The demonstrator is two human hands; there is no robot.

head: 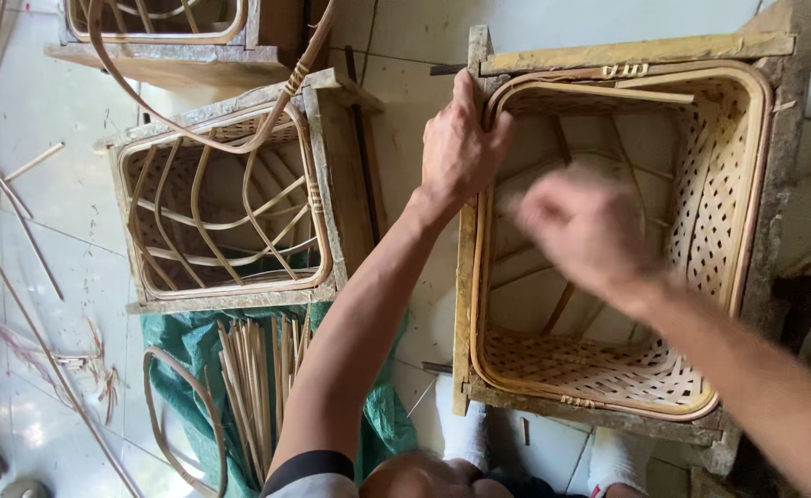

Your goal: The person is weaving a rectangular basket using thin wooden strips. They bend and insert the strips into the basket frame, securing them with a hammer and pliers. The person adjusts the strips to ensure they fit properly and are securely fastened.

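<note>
Starting nearest the camera, a bundle of cane strips [253,397] lay on a green sheet [189,346] on the tiled floor, long axis running away from the person. Beyond it, the woven basket [710,231] sat inside a square wooden mould [627,51], mouth facing up toward the camera, long axis running near to far. The left hand [459,148] rested on the mould's far left corner, fingers curled over the basket rim and pressed against it, thumb on the outer side. The right hand [585,226] hovered over the basket's open interior, blurred; its fingers appeared loosely gathered, but whether they pinched anything could not be told. To the left stood a second mould [341,157] holding an unfinished cane frame [226,221]. No packages, labels or signs were in view. Farthest off, a third mould [161,46] was cut by the top edge.
</note>
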